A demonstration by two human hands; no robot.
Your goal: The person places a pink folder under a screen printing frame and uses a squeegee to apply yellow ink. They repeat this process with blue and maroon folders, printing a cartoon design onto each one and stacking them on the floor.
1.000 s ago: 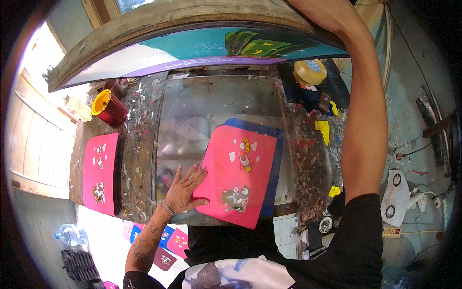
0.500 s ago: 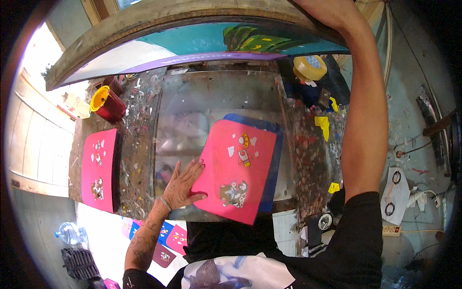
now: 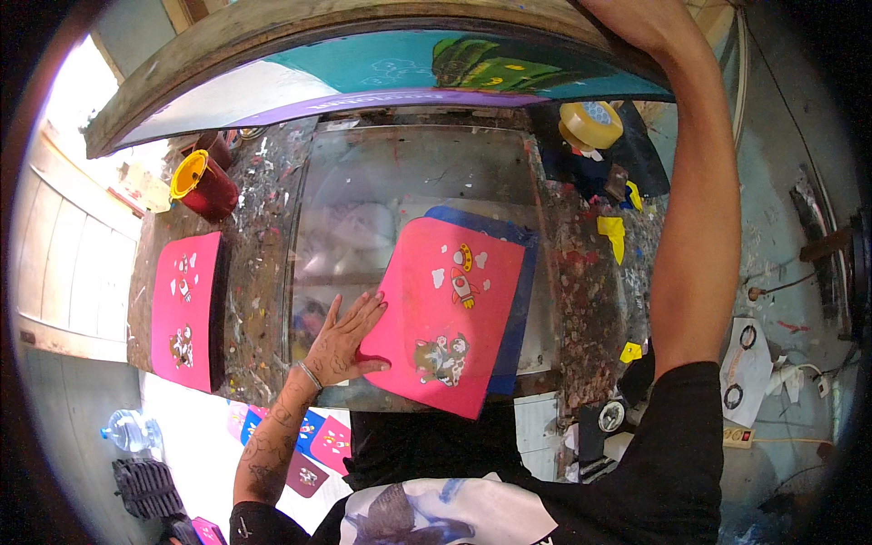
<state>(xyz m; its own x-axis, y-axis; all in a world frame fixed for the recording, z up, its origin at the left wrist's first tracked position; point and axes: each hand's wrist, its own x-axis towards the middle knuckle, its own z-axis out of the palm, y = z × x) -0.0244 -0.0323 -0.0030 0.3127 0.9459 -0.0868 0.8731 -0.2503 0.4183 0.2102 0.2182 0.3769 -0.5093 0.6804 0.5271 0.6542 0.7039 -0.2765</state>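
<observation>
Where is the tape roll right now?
In the head view, the tape roll is at the table's far right, just left of the right forearm and beyond the yellow scraps.

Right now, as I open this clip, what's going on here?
A person stands at a paint-spattered table. The left hand is spread at the left edge of a printed pink sheet, which overlaps a blue sheet on a glassy panel. The right hand is at a wood-edged frame tilted up behind; its grip is hidden.
</observation>
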